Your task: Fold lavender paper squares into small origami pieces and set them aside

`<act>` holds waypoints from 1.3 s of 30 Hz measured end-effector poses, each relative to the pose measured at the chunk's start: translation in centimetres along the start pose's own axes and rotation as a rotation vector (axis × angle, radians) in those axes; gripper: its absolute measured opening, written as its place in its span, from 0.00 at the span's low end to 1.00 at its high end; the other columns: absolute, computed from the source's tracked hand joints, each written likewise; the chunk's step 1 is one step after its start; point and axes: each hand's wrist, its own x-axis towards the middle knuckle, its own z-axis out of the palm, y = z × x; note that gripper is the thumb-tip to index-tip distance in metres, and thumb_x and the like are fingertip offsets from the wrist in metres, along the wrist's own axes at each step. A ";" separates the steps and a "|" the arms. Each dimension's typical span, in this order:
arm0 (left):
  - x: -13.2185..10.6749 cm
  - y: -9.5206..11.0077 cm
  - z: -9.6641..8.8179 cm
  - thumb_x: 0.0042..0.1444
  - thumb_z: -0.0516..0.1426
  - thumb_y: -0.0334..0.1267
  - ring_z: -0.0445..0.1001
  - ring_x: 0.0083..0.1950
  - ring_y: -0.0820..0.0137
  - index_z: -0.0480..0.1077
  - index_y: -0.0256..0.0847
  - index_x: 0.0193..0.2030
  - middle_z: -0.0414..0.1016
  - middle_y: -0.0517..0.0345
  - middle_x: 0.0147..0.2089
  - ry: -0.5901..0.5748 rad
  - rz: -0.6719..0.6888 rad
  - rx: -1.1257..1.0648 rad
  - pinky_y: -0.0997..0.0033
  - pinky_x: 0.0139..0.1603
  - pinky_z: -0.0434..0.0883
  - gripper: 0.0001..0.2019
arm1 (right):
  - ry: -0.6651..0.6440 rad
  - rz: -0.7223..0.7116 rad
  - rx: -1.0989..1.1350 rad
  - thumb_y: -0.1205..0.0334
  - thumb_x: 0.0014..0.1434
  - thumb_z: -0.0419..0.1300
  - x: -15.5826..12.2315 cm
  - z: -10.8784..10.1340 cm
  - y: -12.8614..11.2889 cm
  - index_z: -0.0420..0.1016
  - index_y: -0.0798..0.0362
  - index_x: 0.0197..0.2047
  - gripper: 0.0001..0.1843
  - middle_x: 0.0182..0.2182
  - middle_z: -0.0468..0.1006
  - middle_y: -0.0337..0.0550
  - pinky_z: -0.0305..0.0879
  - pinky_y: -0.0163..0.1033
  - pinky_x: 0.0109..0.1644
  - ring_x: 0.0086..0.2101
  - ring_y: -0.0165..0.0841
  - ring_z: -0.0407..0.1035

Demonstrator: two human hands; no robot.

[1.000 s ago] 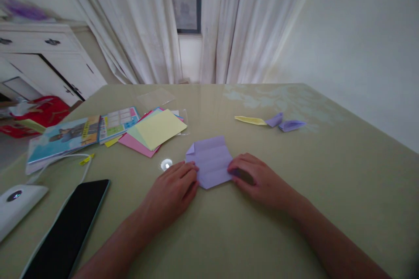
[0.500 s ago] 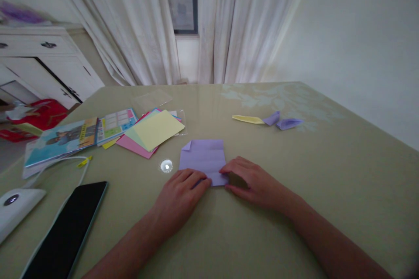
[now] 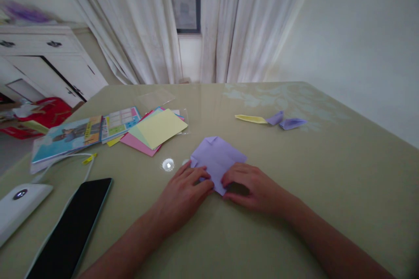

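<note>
A sheet of purple origami paper (image 3: 218, 157) lies on the table in front of me, turned so that one corner points toward me. Small folds show at its far corner and its left corner. My left hand (image 3: 188, 189) has its curled fingers on the near left edge, thumb close to the near corner. On the near right edge, my right hand (image 3: 252, 185) grips the sheet between thumb and fingers. Both hands partly cover the near edges, so any crease beneath them is hidden.
Left of the paper lie a stack of coloured sheets (image 3: 160, 130), booklets (image 3: 70, 137), a phone (image 3: 70, 231), a white device (image 3: 22, 205) and its cable. Farther right are a yellow folded strip (image 3: 250, 119) and purple folded pieces (image 3: 293, 124).
The purple paper has turned from lying square to pointing a corner at me. A fold now shows at its left corner as well. Both hands stay at its near edges.
</note>
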 end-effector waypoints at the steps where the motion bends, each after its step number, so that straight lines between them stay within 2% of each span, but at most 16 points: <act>1: -0.1 0.0 0.0 0.72 0.59 0.31 0.80 0.64 0.54 0.78 0.49 0.51 0.84 0.56 0.52 -0.018 0.004 0.001 0.37 0.72 0.68 0.09 | -0.012 -0.014 0.000 0.61 0.69 0.67 0.0 -0.2 0.1 0.81 0.49 0.46 0.04 0.46 0.85 0.46 0.72 0.44 0.53 0.47 0.40 0.79; 5: -0.3 0.5 0.2 0.71 0.58 0.28 0.76 0.69 0.51 0.77 0.48 0.51 0.82 0.55 0.55 -0.071 0.029 0.031 0.33 0.75 0.62 0.10 | -0.041 -0.057 -0.002 0.62 0.69 0.67 -0.2 -0.7 0.4 0.83 0.50 0.47 0.04 0.49 0.85 0.47 0.73 0.44 0.56 0.49 0.39 0.79; 9: -0.2 0.6 0.0 0.71 0.56 0.27 0.78 0.65 0.56 0.75 0.45 0.49 0.82 0.56 0.54 -0.028 -0.001 -0.038 0.40 0.76 0.63 0.09 | -0.048 -0.064 -0.045 0.63 0.69 0.67 -0.3 -0.7 0.3 0.84 0.49 0.48 0.05 0.50 0.86 0.46 0.73 0.45 0.58 0.50 0.40 0.79; 11: 0.0 0.6 -0.3 0.72 0.56 0.30 0.78 0.62 0.59 0.74 0.44 0.49 0.81 0.55 0.53 -0.012 -0.039 -0.104 0.46 0.73 0.67 0.06 | -0.045 -0.076 -0.070 0.63 0.69 0.66 -0.3 -0.7 0.3 0.84 0.48 0.47 0.05 0.49 0.86 0.46 0.73 0.46 0.58 0.50 0.40 0.79; 14: 0.3 0.8 -0.6 0.72 0.57 0.35 0.78 0.57 0.59 0.73 0.43 0.46 0.80 0.53 0.51 0.002 -0.097 -0.160 0.52 0.62 0.74 0.04 | -0.030 -0.112 -0.105 0.63 0.71 0.65 -0.3 -0.5 0.2 0.84 0.48 0.46 0.05 0.49 0.86 0.46 0.73 0.46 0.57 0.49 0.40 0.79; 17: 0.4 0.8 -0.4 0.73 0.57 0.37 0.77 0.51 0.60 0.73 0.43 0.43 0.79 0.53 0.50 0.012 -0.150 -0.171 0.54 0.55 0.75 0.05 | -0.029 -0.137 -0.142 0.63 0.73 0.63 -0.3 -0.4 0.0 0.83 0.50 0.48 0.06 0.48 0.86 0.47 0.74 0.46 0.56 0.48 0.40 0.79; 21: 0.3 0.7 0.1 0.73 0.58 0.37 0.76 0.49 0.60 0.73 0.43 0.43 0.77 0.53 0.49 0.023 -0.208 -0.164 0.55 0.54 0.73 0.05 | -0.027 -0.187 -0.213 0.62 0.75 0.60 -0.5 -0.1 -0.2 0.81 0.52 0.50 0.08 0.46 0.86 0.50 0.73 0.45 0.54 0.47 0.40 0.79; 26: 0.3 0.6 0.1 0.70 0.61 0.37 0.75 0.50 0.60 0.73 0.43 0.42 0.76 0.54 0.48 0.003 -0.254 -0.184 0.56 0.54 0.73 0.03 | -0.033 -0.251 -0.267 0.61 0.75 0.60 -0.6 0.4 -0.3 0.81 0.54 0.53 0.10 0.46 0.86 0.48 0.71 0.45 0.55 0.47 0.40 0.77; 30: 0.3 0.6 0.0 0.70 0.62 0.36 0.75 0.50 0.60 0.74 0.44 0.43 0.75 0.55 0.49 -0.002 -0.274 -0.213 0.56 0.55 0.72 0.03 | -0.058 -0.194 -0.250 0.60 0.75 0.60 -0.7 0.5 -0.7 0.82 0.54 0.54 0.12 0.46 0.84 0.48 0.70 0.45 0.53 0.46 0.40 0.76; 33: 0.4 0.7 0.1 0.70 0.62 0.36 0.75 0.50 0.60 0.73 0.44 0.42 0.75 0.55 0.49 -0.006 -0.285 -0.214 0.56 0.55 0.72 0.03 | -0.075 -0.135 -0.229 0.60 0.74 0.61 -0.8 0.4 -0.9 0.83 0.52 0.51 0.10 0.47 0.83 0.47 0.69 0.44 0.53 0.46 0.39 0.75; 39: 0.5 0.7 0.2 0.69 0.62 0.34 0.74 0.50 0.60 0.72 0.44 0.42 0.75 0.55 0.48 0.003 -0.291 -0.204 0.56 0.54 0.72 0.03 | -0.086 -0.108 -0.197 0.61 0.73 0.61 -1.0 0.4 -1.1 0.84 0.52 0.50 0.10 0.48 0.82 0.46 0.68 0.44 0.55 0.47 0.39 0.75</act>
